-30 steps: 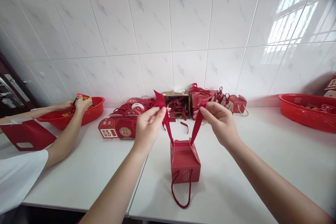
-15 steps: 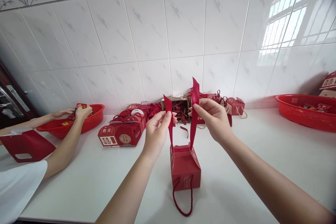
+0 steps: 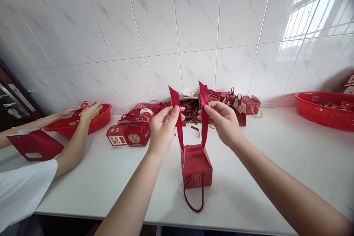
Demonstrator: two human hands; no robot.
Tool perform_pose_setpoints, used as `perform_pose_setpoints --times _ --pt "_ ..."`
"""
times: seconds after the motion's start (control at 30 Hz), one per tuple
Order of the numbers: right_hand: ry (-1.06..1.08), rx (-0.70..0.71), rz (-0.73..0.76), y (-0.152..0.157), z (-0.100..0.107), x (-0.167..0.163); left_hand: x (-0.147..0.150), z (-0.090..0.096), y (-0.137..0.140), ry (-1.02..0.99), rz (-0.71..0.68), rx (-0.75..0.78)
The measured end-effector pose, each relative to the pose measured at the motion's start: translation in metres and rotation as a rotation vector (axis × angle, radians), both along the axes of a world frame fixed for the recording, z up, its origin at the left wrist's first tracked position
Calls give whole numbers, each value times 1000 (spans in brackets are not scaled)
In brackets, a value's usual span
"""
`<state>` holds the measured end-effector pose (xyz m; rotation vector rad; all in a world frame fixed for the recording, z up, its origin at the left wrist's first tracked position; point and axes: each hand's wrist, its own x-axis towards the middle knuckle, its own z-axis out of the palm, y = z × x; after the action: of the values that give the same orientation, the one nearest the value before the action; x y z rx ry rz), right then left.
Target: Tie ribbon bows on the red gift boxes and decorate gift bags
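Note:
A small red gift box (image 3: 197, 167) stands on the white table in front of me, with a dark red cord handle (image 3: 193, 206) hanging down its near side. A red ribbon (image 3: 204, 127) comes up from both sides of the box's top. My left hand (image 3: 163, 127) pinches the left end of this ribbon between thumb and fingers. The right end is pinched by my right hand (image 3: 224, 121). Both ends stick up above my fingertips, untied. What lies inside the box is hidden.
Finished-looking red boxes (image 3: 129, 132) stand back left. Behind my hands an open carton (image 3: 189, 103) holds ribbons and cards; more tagged boxes (image 3: 250, 104) sit right of it. Red baskets stand at right (image 3: 326, 112) and left (image 3: 96, 123). A co-worker's hands (image 3: 90, 110) reach over the left one.
The view has tilted down slightly, so the table's front edge shows more. My hands keep the ribbon ends with little movement. The co-worker's hands have shifted over the left basket.

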<state>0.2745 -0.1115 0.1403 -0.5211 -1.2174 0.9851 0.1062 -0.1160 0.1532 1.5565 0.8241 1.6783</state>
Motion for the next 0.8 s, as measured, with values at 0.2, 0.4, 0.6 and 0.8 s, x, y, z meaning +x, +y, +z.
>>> perform_pose_setpoints --times 0.2,0.4,0.6,0.8 --pt "-172 4 -18 -7 10 -4 6 12 -4 143 -218 -37" --pt "-164 56 146 -9 3 -4 7 14 -3 270 -192 -63" --pt "-116 11 230 -4 -5 -5 3 13 -6 320 -195 -91" --pt "-337 247 94 -2 -7 4 -13 11 -7 192 -382 -232"
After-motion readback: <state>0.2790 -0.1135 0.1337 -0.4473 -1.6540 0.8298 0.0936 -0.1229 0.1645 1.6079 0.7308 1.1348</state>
